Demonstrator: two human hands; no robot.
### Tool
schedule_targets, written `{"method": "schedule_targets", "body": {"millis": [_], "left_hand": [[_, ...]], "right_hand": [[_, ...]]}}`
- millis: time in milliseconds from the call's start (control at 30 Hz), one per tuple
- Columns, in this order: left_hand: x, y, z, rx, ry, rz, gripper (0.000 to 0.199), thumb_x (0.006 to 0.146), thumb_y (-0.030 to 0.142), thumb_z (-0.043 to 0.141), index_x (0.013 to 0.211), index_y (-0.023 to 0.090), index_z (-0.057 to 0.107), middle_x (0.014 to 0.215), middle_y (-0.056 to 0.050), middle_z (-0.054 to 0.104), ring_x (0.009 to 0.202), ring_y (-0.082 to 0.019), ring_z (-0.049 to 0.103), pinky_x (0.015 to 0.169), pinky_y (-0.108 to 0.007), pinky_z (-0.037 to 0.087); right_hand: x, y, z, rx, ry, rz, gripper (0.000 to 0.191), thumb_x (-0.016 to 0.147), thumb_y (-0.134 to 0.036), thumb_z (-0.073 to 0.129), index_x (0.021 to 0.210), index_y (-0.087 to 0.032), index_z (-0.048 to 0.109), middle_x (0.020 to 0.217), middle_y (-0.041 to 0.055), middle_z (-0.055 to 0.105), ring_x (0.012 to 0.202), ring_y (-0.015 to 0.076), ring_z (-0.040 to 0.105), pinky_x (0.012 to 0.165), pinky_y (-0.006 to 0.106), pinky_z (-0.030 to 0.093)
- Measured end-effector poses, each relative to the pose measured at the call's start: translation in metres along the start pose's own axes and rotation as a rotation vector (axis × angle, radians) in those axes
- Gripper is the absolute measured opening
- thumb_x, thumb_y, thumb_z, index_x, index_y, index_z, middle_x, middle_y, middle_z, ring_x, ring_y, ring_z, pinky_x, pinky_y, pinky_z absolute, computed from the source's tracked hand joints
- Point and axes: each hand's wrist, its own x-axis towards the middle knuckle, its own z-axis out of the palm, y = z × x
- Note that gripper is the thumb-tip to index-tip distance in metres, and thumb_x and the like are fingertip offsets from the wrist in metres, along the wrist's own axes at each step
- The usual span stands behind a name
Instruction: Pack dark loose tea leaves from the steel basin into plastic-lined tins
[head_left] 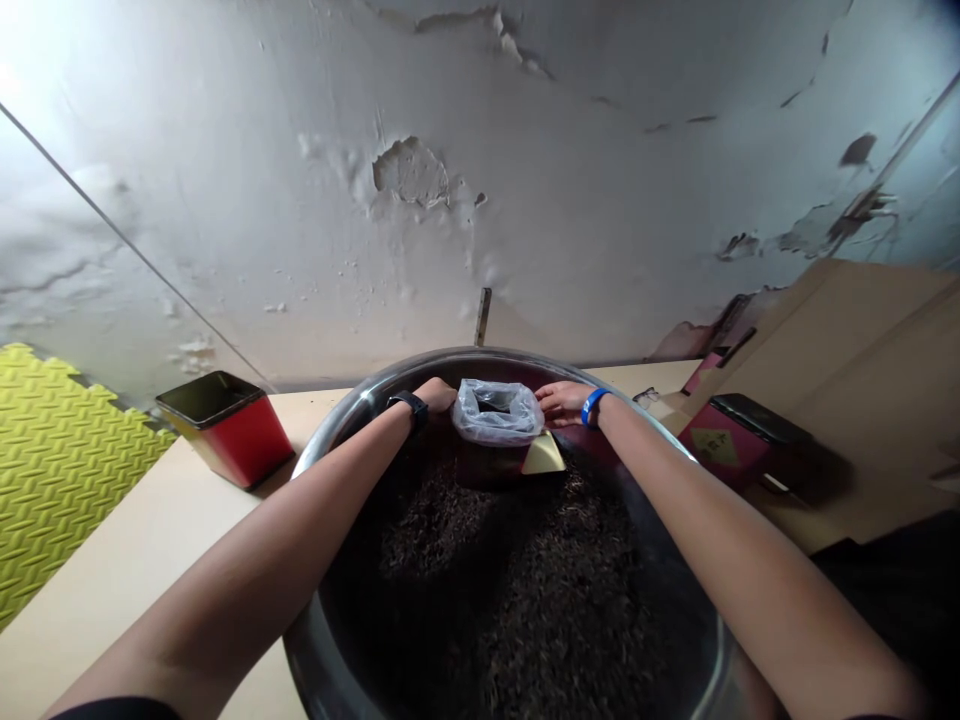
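A clear plastic bag lines a dark red tin, its mouth spread open and folded over the rim. The tin stands inside a big metal basin, on loose dark dried leaves that look like tea. My left hand, with a black watch at its wrist, is closed at the bag's left edge; its fingertips are partly hidden. On the opposite side, my right hand has bent fingers pinching the bag's right edge. A gold label patch shows on the tin's right side.
An open red tin stands on the pale table left of the basin. To the right are a dark-lidded red tin and a cardboard box. Behind rises a peeling wall; yellow foam matting lies at left.
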Motion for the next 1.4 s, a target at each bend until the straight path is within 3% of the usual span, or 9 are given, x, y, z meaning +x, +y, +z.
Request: {"method": "schedule_targets", "body": {"millis": [233, 467, 667, 867, 1000, 1067, 1167, 1300, 1400], "left_hand": [[-0.007, 0.015, 0.000, 0.201, 0.139, 0.217, 0.011, 0.065, 0.015, 0.051, 0.057, 0.011, 0.057, 0.045, 0.000, 0.048, 0.041, -0.009, 0.042, 0.040, -0.018, 0.029], [-0.004, 0.018, 0.002, 0.226, 0.270, 0.329, 0.017, 0.070, 0.020, 0.047, 0.076, 0.010, 0.059, 0.062, -0.003, 0.058, 0.052, -0.010, 0.049, 0.047, -0.018, 0.035], [-0.003, 0.026, -0.001, 0.098, 0.468, 0.540, 0.021, 0.075, 0.024, 0.045, 0.083, 0.010, 0.059, 0.078, -0.006, 0.062, 0.070, -0.012, 0.054, 0.061, -0.019, 0.040], [-0.012, 0.035, -0.001, -0.063, 0.432, 0.611, 0.034, 0.080, 0.037, 0.044, 0.095, 0.009, 0.056, 0.082, -0.006, 0.061, 0.071, -0.011, 0.053, 0.061, -0.018, 0.041], [-0.009, 0.025, 0.001, 0.203, 0.303, 0.521, 0.034, 0.074, 0.035, 0.054, 0.099, 0.012, 0.055, 0.079, -0.005, 0.060, 0.068, -0.012, 0.053, 0.061, -0.019, 0.040], [-0.007, 0.020, 0.002, 0.350, 0.247, 0.419, 0.036, 0.068, 0.028, 0.060, 0.100, 0.012, 0.056, 0.075, -0.004, 0.060, 0.066, -0.012, 0.053, 0.059, -0.020, 0.039], [-0.007, 0.016, 0.002, 0.381, 0.190, 0.229, 0.033, 0.068, 0.023, 0.058, 0.098, 0.010, 0.059, 0.066, -0.003, 0.060, 0.055, -0.011, 0.050, 0.052, -0.020, 0.036], [-0.009, 0.015, -0.002, 0.376, 0.109, 0.121, 0.013, 0.068, 0.019, 0.056, 0.071, 0.010, 0.066, 0.042, 0.001, 0.048, 0.041, -0.009, 0.041, 0.046, -0.021, 0.032], [-0.008, 0.010, -0.003, 0.380, 0.110, 0.082, 0.011, 0.064, 0.013, 0.058, 0.055, 0.011, 0.063, 0.034, 0.002, 0.041, 0.040, -0.010, 0.041, 0.046, -0.021, 0.031]], "right_hand": [[-0.010, -0.011, -0.002, 0.033, 0.043, -0.076, 0.024, 0.064, -0.009, 0.063, 0.084, -0.016, 0.051, 0.066, -0.0011, 0.059, 0.059, 0.0089, 0.057, 0.061, 0.022, 0.048], [-0.019, -0.023, 0.009, 0.102, 0.149, -0.238, 0.017, 0.068, -0.007, 0.055, 0.082, -0.016, 0.050, 0.060, -0.0027, 0.054, 0.050, 0.0065, 0.051, 0.053, 0.020, 0.045], [-0.028, -0.038, 0.024, 0.170, 0.286, -0.438, 0.019, 0.072, -0.005, 0.047, 0.086, -0.018, 0.045, 0.058, -0.0043, 0.049, 0.047, 0.0057, 0.046, 0.043, 0.016, 0.037], [-0.032, -0.041, 0.028, 0.218, 0.329, -0.555, 0.018, 0.072, -0.009, 0.049, 0.087, -0.017, 0.045, 0.058, -0.0044, 0.048, 0.046, 0.0050, 0.043, 0.040, 0.015, 0.032], [-0.024, -0.032, 0.025, -0.150, 0.253, -0.436, 0.018, 0.073, -0.013, 0.053, 0.090, -0.016, 0.048, 0.053, -0.0051, 0.046, 0.043, 0.0054, 0.041, 0.041, 0.017, 0.037], [-0.022, -0.029, 0.026, -0.318, 0.228, -0.346, 0.020, 0.071, -0.011, 0.055, 0.090, -0.016, 0.049, 0.050, -0.0058, 0.045, 0.041, 0.0056, 0.041, 0.041, 0.018, 0.039], [-0.022, -0.028, 0.027, -0.431, 0.264, -0.254, 0.023, 0.069, -0.009, 0.055, 0.090, -0.016, 0.049, 0.050, -0.0062, 0.045, 0.039, 0.0053, 0.040, 0.041, 0.019, 0.040], [-0.021, -0.025, 0.020, -0.473, 0.284, -0.152, 0.026, 0.065, -0.004, 0.054, 0.088, -0.017, 0.051, 0.048, -0.0063, 0.044, 0.038, 0.0059, 0.041, 0.041, 0.019, 0.040], [-0.013, -0.015, 0.014, -0.473, 0.273, -0.081, 0.023, 0.063, -0.003, 0.055, 0.081, -0.017, 0.053, 0.045, -0.0062, 0.043, 0.037, 0.0063, 0.040, 0.041, 0.020, 0.040]]}}
